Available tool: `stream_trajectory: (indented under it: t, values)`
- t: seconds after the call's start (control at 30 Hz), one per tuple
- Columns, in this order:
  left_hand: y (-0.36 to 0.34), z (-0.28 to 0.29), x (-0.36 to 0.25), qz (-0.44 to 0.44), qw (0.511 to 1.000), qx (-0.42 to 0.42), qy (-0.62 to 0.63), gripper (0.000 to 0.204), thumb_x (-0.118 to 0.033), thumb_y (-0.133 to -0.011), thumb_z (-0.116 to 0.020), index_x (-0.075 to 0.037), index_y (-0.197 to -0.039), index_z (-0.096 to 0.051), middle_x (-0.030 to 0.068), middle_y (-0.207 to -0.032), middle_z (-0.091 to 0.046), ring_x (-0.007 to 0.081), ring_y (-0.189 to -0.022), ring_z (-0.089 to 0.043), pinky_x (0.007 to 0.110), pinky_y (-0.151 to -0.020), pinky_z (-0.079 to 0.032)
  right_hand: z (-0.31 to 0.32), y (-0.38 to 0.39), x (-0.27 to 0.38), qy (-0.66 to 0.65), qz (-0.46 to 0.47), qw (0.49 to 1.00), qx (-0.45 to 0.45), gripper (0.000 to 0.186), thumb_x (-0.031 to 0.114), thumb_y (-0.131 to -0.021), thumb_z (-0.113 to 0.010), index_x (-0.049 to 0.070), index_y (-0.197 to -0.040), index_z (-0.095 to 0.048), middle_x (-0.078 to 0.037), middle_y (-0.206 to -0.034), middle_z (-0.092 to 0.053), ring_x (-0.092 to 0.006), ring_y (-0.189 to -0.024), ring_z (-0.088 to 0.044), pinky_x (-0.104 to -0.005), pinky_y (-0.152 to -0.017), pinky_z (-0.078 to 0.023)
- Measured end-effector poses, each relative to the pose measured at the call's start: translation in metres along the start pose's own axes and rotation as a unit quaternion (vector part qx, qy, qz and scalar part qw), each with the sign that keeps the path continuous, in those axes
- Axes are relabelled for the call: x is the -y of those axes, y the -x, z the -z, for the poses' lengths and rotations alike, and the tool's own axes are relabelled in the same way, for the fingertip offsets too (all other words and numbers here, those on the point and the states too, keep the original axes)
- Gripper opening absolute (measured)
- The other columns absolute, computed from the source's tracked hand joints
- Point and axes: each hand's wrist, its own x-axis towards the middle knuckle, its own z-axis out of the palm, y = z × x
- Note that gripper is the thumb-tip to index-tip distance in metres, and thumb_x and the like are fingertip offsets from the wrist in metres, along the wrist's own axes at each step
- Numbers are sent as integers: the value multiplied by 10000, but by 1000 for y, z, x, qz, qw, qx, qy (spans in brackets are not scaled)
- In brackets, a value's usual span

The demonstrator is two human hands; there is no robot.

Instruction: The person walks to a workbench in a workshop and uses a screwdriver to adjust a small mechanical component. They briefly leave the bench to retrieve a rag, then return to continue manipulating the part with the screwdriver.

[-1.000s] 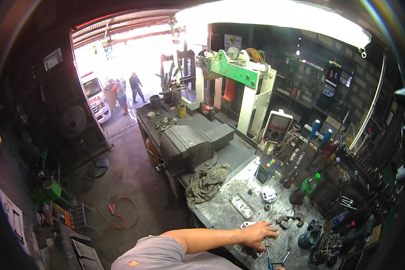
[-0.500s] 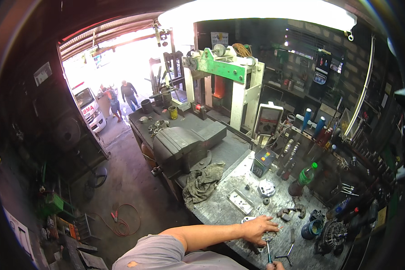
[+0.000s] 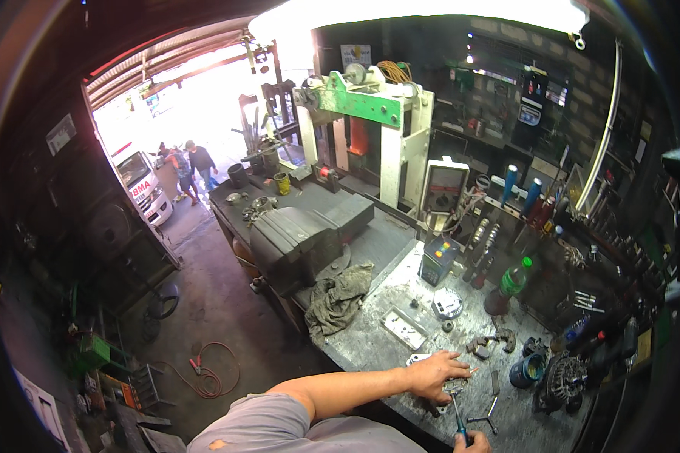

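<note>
My left hand [image 3: 437, 375] reaches down to the metal bench top, thumb and fingers placed around a small metal part [image 3: 454, 387] that it partly hides. In my right hand [image 3: 472, 444], at the lower edge, is a screwdriver [image 3: 460, 425] with a teal handle, its shaft pointing up to that part. The fist is cut off by the picture's edge. A T-shaped metal tool [image 3: 490, 412] and a narrow flat strip [image 3: 495, 383] lie to the right of the screwdriver. Just beyond my left hand is a pale metal piece [image 3: 417, 359], partly covered.
A blue can [image 3: 523, 373] and an alternator-like unit [image 3: 563, 381] stand at right. Farther back are a shallow tray [image 3: 403, 329], a round silver housing [image 3: 446, 304], a green bottle [image 3: 513, 279] and a rag [image 3: 340, 300]. A large vise [image 3: 298, 241] sits on the left bench.
The view has shifted slightly, showing more of my right hand and the screwdriver handle. My left hand stays at the small metal part. Outside, people have moved closer together.
</note>
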Motion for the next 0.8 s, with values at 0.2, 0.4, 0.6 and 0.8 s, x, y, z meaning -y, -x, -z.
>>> stream_trajectory:
  t: [0.2, 0.4, 0.6, 0.8]
  values:
    - [1, 2, -2, 12, 1000, -8, 12, 848, -398, -796, -974, -184, -1563, -681, 159, -1670, -627, 519, -1593, -458, 609, -1325, -379, -1, -9, -3, -15, 60, 998, -32, 342, 228, -895, -902, 2, -1120, -778, -217, -980, -796, -388, -925, -783, -502, -820, -597]
    - [-4, 6, -4, 9, 1000, -2, -19, 801, -445, -786, -979, -192, -1504, -732, 123, -1618, -686, 504, -1558, -518, 602, -1307, -417, 5, -2, 1, 2, 59, 997, -47, 278, 325, -999, -818, 55, -1058, -846, -178, -962, -817, -438, -927, -784, -540, -841, -601]
    - [-7, 12, -8, 9, 999, 17, -36, 821, -438, -779, -993, -186, -1514, -729, 107, -1654, -654, 503, -1550, -525, 586, -1300, -439, -5, 3, 3, -65, 37, 997, -37, 273, 288, -974, -858, 87, -1156, -831, -176, -979, -821, -425, -916, -793, -539, -824, -612]
    - [-8, 12, -8, 16, 998, 30, -43, 860, -435, -770, -1008, -188, -1539, -710, 107, -1658, -651, 504, -1563, -513, 592, -1301, -435, -17, -6, -16, -174, -19, 983, 57, 225, 241, -940, -894, 76, -1068, -808, -154, -963, -798, -405, -921, -789, -513, -813, -618]
